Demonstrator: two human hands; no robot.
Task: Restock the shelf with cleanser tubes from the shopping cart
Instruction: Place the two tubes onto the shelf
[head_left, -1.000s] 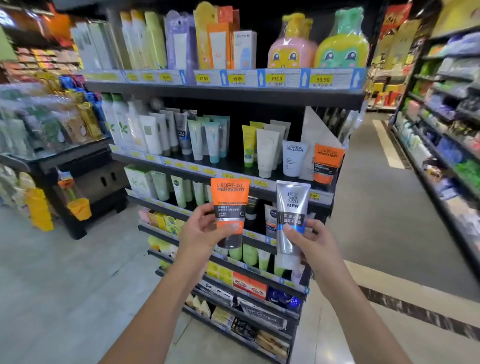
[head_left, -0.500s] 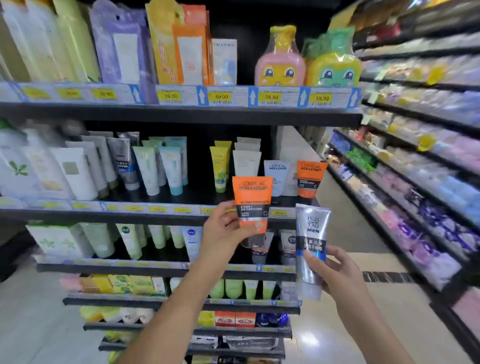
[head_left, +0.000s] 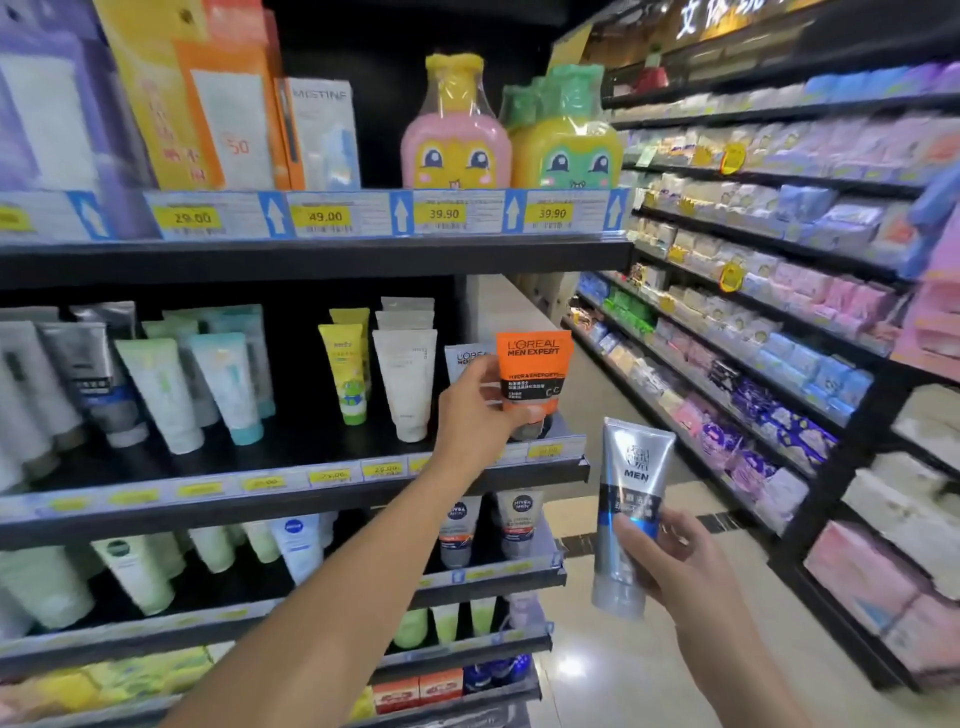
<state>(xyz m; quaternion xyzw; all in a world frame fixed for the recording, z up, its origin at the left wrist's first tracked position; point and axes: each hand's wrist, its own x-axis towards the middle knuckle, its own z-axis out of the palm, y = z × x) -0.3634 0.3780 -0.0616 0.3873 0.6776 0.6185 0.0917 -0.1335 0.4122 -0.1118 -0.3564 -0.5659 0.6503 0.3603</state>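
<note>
My left hand (head_left: 480, 413) grips an orange cleanser tube (head_left: 532, 371) upright at the right end of the black middle shelf (head_left: 322, 447), just in front of a grey tube (head_left: 467, 358) of the same brand. The tube's dark cap is at or just above the shelf board; contact cannot be told. My right hand (head_left: 670, 564) holds a silver cleanser tube (head_left: 626, 514) marked MEN, upright, lower and to the right, out over the aisle floor. The shopping cart is out of view.
The middle shelf carries rows of white, teal, yellow and grey tubes (head_left: 223, 387). Above it, boxes and two character bottles (head_left: 457, 130) stand on the top shelf. More tubes (head_left: 514, 522) fill the lower shelves. An aisle (head_left: 613, 670) and a stocked shelf unit (head_left: 779, 332) lie to the right.
I have come closer to the shelf. My left hand moved the orange tube up and right onto the middle shelf's right end. My right hand stayed low with the silver tube.
</note>
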